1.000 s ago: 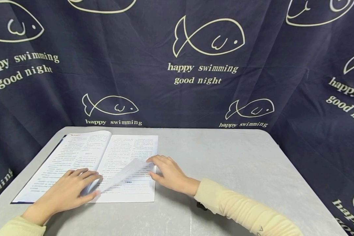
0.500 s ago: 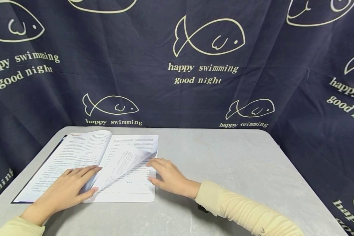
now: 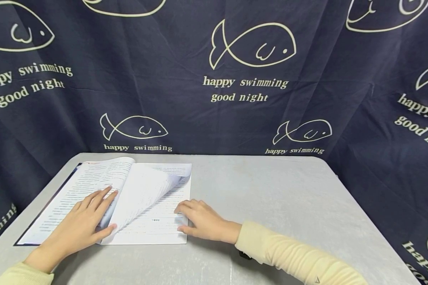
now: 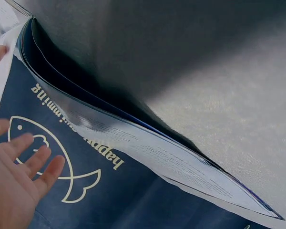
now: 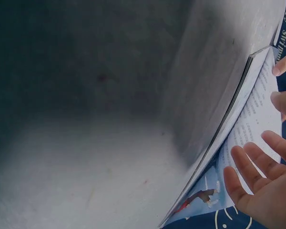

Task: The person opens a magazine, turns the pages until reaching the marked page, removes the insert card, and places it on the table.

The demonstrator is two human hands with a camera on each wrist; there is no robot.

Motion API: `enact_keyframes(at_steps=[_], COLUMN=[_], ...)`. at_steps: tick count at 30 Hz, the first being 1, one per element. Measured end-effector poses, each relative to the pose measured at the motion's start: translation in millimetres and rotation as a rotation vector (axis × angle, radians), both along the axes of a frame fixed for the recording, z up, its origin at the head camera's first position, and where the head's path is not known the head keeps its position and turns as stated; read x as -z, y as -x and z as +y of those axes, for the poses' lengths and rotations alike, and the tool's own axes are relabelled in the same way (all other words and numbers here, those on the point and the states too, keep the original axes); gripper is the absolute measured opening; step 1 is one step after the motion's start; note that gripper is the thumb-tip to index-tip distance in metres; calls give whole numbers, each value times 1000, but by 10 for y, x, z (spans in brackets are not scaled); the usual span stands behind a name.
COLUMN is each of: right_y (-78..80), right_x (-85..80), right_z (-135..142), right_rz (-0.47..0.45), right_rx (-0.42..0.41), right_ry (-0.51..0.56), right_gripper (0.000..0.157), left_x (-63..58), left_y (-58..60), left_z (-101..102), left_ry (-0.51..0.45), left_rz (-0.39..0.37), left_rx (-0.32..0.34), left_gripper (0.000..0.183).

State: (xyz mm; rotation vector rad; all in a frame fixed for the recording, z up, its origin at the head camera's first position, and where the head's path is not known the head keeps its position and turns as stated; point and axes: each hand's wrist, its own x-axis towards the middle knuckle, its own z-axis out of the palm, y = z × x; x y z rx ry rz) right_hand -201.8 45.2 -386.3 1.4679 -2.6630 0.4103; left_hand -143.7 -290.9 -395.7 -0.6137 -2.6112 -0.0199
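Observation:
An open book lies at the left of the table, its pages printed with text. One loose page curls over the right half, its lower right corner raised and folded back toward the spine. My left hand rests on the left half near the spine, fingers extended, with the thumb at the foot of the curling page. At the book's right edge, my right hand lies over the page beneath with relaxed fingers. It is apart from the curled page. The right wrist view shows that hand with fingers spread.
The grey table extends right of the book. Behind it hangs a dark blue curtain with fish drawings and lettering. A small black object shows under the right cuff.
The page has slipped from the right hand's fingertips and curled further left and up. My right hand has dropped slightly nearer. The left fingers have moved up and left onto the left page.

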Motion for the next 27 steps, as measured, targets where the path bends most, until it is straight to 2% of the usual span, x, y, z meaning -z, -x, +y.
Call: enact_keyframes(at_steps=[5,13,18,27], right_y=[-19,-34,-41,-49], right_x=[29,61,66,68], right_z=[3,-1,9,13], right_rz=[7,0,-12,-48], right_rx=[-23,-33,-34,-26], right_ry=[-51,-85,-99,-125], right_gripper=[39,41,42,43], left_x=[6,6,18,25], left_y=[3,0,4,2], left_z=[-8,5,-2,-5], left_ry=[0,4,8,32], left_rz=[19,8,29,20], left_rx=[-2,4,24,32], left_gripper=[85,67,56,53])
